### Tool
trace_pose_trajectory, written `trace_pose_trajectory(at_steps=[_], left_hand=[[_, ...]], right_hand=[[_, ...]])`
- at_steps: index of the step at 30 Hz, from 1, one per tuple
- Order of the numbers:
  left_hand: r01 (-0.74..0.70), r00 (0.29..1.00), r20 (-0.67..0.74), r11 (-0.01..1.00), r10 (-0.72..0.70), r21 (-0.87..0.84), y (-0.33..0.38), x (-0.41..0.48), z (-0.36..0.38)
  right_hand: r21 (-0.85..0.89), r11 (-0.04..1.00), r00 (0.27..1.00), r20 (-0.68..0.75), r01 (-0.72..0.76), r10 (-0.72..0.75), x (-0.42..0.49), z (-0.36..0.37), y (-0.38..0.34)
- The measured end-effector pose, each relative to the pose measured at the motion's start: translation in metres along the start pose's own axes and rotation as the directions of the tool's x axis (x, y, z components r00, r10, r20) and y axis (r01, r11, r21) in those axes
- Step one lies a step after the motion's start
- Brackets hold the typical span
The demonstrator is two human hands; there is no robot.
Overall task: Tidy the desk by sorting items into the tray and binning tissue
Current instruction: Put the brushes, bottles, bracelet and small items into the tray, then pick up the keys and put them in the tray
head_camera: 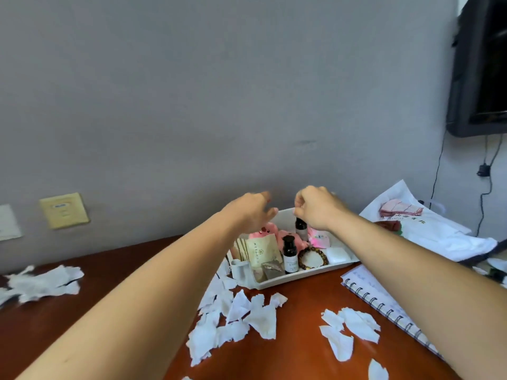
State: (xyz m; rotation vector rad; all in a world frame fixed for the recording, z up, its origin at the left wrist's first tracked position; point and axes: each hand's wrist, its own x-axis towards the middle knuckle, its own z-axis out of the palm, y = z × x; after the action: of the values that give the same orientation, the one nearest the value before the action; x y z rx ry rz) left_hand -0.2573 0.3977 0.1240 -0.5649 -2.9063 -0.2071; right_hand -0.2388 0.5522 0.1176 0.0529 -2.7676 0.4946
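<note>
A white tray (301,276) stands on the brown desk near the wall. It holds pink plush toys (263,233), paper sachets (260,252), a dark bottle (290,255), a bead bracelet (312,258) and a white packet (337,255). My right hand (315,208) hovers over the tray's far end, fingers pinched on the cap of a second small dark bottle (301,226) that stands in the tray. My left hand (253,213) is above the tray's left side, fingers spread, holding nothing. Torn white tissue pieces (247,316) lie scattered on the desk in front of the tray.
More tissue lies at the far left (41,283) and front right (348,327). A spiral notebook (384,300) is at the right. A white plastic bag (428,229) sits behind it. Wall sockets (64,211) are at the left, a dark screen (480,67) hangs upper right.
</note>
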Motion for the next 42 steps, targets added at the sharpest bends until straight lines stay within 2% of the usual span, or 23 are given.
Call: trace_pose_trajectory(at_steps=[6,12,20,28,33,38,42], left_hand=[[0.005,0.991,0.126,0.976,-0.034,0.219,-0.033,-0.091,-0.045],[0.126,0.973,0.166,0.97,-0.162,0.209,-0.086,-0.191,-0.076],[0.382,0.895,0.149,0.894,-0.421,0.233,-0.155,-0.33,-0.072],[0.586,0.783,0.147,0.796,-0.604,0.151,-0.195,-0.452,-0.061],[0.687,0.71,0.091,0.716,-0.698,0.126,-0.218,-0.505,-0.059],[0.771,0.626,0.055,0.627,-0.778,0.109,-0.245,-0.545,-0.054],[0.813,0.581,-0.046,0.576,-0.813,0.084,-0.273,-0.572,-0.039]], right_hand=[[-0.018,0.988,0.985,0.088,0.153,-0.151,-0.047,-0.015,-0.075],[-0.001,0.937,0.925,0.158,0.35,-0.345,-0.095,-0.012,-0.16],[0.129,0.84,0.811,0.22,0.528,-0.543,-0.155,0.025,-0.26],[0.242,0.749,0.682,0.31,0.617,-0.663,-0.205,0.062,-0.334],[0.312,0.695,0.591,0.369,0.648,-0.717,-0.227,0.091,-0.373],[0.35,0.667,0.601,0.289,0.658,-0.745,-0.241,0.117,-0.407],[0.347,0.667,0.628,0.234,0.659,-0.742,-0.241,0.14,-0.43]])
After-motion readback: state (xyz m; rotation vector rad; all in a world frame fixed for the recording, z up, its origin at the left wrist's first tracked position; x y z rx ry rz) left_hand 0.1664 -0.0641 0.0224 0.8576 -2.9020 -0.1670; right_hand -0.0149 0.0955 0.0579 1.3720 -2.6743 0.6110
